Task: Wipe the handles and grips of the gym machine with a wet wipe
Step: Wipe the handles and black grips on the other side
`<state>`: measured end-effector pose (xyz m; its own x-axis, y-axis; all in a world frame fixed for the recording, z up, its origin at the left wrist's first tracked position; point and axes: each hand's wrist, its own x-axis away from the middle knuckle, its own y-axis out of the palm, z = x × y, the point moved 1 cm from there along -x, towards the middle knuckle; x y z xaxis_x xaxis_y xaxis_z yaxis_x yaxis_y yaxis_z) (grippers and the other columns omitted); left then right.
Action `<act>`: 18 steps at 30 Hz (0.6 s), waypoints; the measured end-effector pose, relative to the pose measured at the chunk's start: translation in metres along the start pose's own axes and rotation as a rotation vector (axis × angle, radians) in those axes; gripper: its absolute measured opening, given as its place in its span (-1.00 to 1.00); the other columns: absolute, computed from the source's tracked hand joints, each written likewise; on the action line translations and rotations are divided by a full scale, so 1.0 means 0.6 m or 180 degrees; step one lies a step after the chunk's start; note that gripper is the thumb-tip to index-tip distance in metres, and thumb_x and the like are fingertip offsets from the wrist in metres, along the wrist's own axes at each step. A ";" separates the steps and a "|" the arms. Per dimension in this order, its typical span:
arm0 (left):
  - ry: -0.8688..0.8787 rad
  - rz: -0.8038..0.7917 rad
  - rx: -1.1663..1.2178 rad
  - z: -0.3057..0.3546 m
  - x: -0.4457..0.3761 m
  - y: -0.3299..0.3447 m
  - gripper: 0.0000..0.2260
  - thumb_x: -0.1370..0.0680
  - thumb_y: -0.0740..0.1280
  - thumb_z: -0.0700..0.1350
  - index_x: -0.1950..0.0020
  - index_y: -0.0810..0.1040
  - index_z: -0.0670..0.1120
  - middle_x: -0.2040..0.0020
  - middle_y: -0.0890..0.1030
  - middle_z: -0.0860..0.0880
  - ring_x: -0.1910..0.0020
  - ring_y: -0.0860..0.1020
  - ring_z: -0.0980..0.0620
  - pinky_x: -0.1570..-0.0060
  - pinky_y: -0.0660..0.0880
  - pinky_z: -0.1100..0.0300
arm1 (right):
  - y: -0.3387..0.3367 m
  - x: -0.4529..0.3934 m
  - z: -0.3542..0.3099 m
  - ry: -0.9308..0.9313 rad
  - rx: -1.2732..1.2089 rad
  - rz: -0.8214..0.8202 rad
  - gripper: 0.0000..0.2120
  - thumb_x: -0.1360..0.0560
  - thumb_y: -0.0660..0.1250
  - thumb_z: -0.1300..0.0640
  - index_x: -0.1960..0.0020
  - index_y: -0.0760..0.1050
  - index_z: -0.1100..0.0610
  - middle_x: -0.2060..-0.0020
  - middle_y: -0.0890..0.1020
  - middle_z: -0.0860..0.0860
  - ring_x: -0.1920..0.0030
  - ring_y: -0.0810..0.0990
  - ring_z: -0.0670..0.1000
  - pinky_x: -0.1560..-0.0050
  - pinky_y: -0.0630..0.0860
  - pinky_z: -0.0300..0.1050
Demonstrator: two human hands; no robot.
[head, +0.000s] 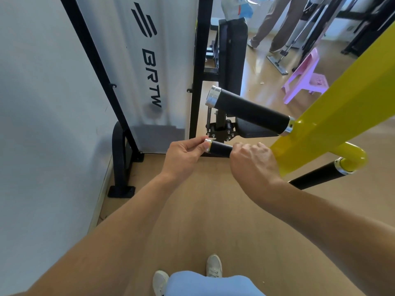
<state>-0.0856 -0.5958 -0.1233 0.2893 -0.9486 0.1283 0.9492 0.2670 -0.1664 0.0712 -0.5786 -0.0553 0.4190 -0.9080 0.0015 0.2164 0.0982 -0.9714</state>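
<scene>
A yellow machine arm carries three black grips with chrome end caps. The short lower grip sticks out leftward at mid-frame. My left hand pinches its chrome end cap between thumb and fingers. My right hand is wrapped over the same grip near the yellow arm and hides most of it. No wet wipe shows; anything under my right palm is hidden. A longer upper grip lies free above my hands. The third grip angles down at the right, untouched.
The machine's white shroud and black frame post stand just behind the grips, with a black foot by the left wall. A black seat pad sits under the upper grip. Farther back are a pink stool, a mop and a standing person.
</scene>
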 end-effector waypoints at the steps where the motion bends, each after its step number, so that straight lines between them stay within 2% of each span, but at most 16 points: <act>1: 0.0013 0.0001 0.0001 0.002 0.000 0.000 -0.77 -0.56 0.43 -0.02 -0.21 0.69 0.02 0.03 0.70 0.17 0.09 0.56 0.52 0.14 0.35 0.68 | 0.006 -0.006 -0.009 -0.0069 -0.0078 0.0095 -0.78 -0.64 0.14 0.12 -0.17 0.48 0.19 0.05 0.64 0.10 0.08 0.63 0.11 0.02 0.50 -0.03; 3: 0.0044 0.0007 0.0036 0.005 0.001 -0.002 -0.77 -0.56 0.43 -0.06 -0.21 0.69 -0.02 -0.01 0.72 0.12 0.07 0.59 0.49 0.12 0.38 0.65 | 0.018 -0.024 -0.029 -0.0311 -0.0294 0.0270 -0.78 -0.65 0.14 0.14 -0.18 0.49 0.20 0.02 0.65 0.12 0.03 0.64 0.12 -0.09 0.50 -0.02; 5: 0.0057 0.0001 0.0052 0.008 0.002 -0.004 -0.75 -0.57 0.43 -0.07 -0.23 0.68 -0.04 -0.07 0.73 0.09 -0.02 0.62 0.40 0.08 0.41 0.62 | 0.022 -0.037 -0.044 -0.0549 -0.0492 0.0332 -0.77 -0.65 0.16 0.16 -0.22 0.49 0.22 -0.03 0.66 0.14 -0.04 0.65 0.13 -0.22 0.47 -0.01; 6: 0.0051 -0.0002 0.0039 0.008 0.002 -0.006 -0.75 -0.57 0.43 -0.05 -0.24 0.68 -0.03 -0.09 0.73 0.09 -0.07 0.63 0.35 0.08 0.42 0.61 | 0.021 -0.038 -0.047 -0.0600 -0.0534 0.0302 -0.76 -0.65 0.15 0.17 -0.24 0.47 0.21 -0.05 0.66 0.13 -0.06 0.64 0.13 -0.23 0.46 -0.02; 9: 0.0005 0.0021 -0.0027 0.007 0.000 -0.008 -0.76 -0.56 0.44 -0.01 -0.21 0.69 0.02 -0.06 0.73 0.12 -0.08 0.61 0.31 0.12 0.38 0.66 | 0.007 -0.020 -0.026 -0.0424 -0.0281 0.0127 -0.78 -0.65 0.10 0.16 -0.21 0.45 0.17 0.00 0.63 0.09 0.04 0.63 0.09 -0.03 0.48 -0.04; 12: -0.0030 0.0026 -0.0044 0.004 0.003 -0.004 -0.76 -0.56 0.43 0.01 -0.21 0.69 0.05 -0.05 0.71 0.15 -0.07 0.57 0.31 0.15 0.35 0.69 | -0.007 -0.002 0.009 -0.0119 0.0194 -0.0209 -0.80 -0.64 0.17 0.10 -0.19 0.46 0.16 0.08 0.62 0.06 0.11 0.60 0.08 -0.08 0.49 0.01; 14: -0.0017 0.0079 -0.0027 0.005 0.006 -0.001 -0.75 -0.56 0.42 0.01 -0.23 0.68 0.03 -0.04 0.70 0.16 -0.01 0.56 0.39 0.16 0.34 0.69 | -0.011 0.000 0.015 -0.0120 0.0308 -0.0330 -0.79 -0.64 0.20 0.10 -0.20 0.46 0.17 0.07 0.61 0.06 0.11 0.61 0.07 -0.08 0.51 0.01; 16: 0.0018 0.0133 -0.0052 0.008 0.008 0.002 -0.74 -0.57 0.41 -0.02 -0.25 0.67 -0.01 -0.03 0.69 0.14 0.03 0.57 0.38 0.18 0.36 0.67 | -0.008 -0.008 0.003 -0.0138 0.0065 -0.0276 -0.79 -0.64 0.18 0.11 -0.20 0.46 0.19 0.06 0.61 0.07 0.11 0.61 0.08 -0.01 0.52 -0.04; 18: 0.0033 0.0189 -0.0026 0.014 0.011 0.002 -0.73 -0.57 0.42 -0.05 -0.26 0.66 -0.05 -0.02 0.69 0.12 0.07 0.61 0.36 0.19 0.39 0.64 | 0.002 -0.021 -0.022 -0.0244 -0.0213 -0.0005 -0.79 -0.65 0.15 0.13 -0.19 0.46 0.19 0.04 0.62 0.08 0.09 0.61 0.09 0.05 0.49 -0.05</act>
<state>-0.0813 -0.6002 -0.1143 0.3437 -0.9329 0.1077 0.9294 0.3215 -0.1813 0.0543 -0.5728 -0.0595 0.4856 -0.8740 0.0187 0.1588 0.0672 -0.9850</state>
